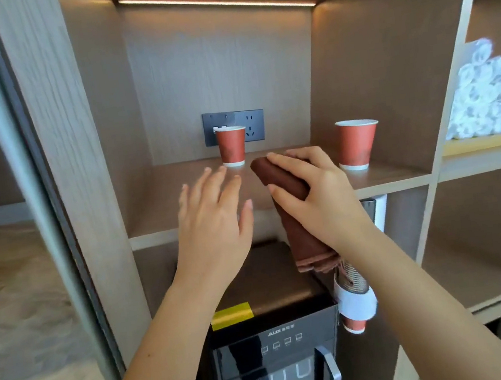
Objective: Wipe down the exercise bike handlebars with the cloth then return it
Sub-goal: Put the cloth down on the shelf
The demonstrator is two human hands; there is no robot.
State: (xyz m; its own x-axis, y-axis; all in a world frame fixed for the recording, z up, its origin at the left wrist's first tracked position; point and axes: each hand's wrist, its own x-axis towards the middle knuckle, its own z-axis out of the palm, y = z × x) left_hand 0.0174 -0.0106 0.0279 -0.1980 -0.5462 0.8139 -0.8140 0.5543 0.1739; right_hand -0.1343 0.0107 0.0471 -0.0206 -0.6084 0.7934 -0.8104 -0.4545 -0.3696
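Note:
A folded brown cloth lies across the front edge of a wooden shelf, its lower end hanging down over the shelf lip. My right hand is closed around the cloth's upper part. Just left of the cloth, my left hand hovers over the shelf with fingers spread, holding nothing. The exercise bike is not in view.
Two red paper cups stand on the shelf, one at the back by a wall socket, the other at the right. A dark water dispenser with a cup holder sits below. Rolled white towels fill the right compartment.

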